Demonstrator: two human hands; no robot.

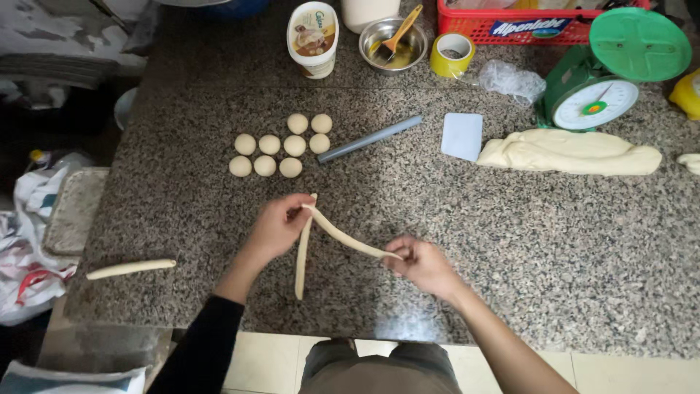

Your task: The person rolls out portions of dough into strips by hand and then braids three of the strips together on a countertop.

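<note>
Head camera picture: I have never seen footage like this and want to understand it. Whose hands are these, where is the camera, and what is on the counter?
The single picture comes from a camera worn on a person's head, looking down at their own bare hands over a speckled stone counter. The left hand pinches the top where two thin dough ropes meet; the right hand holds the far end of one rope. Beyond lie nine dough balls, a grey rolling rod, a pale scraper, a large dough lump and a green kitchen scale. Another dough rope lies at the left.
</note>
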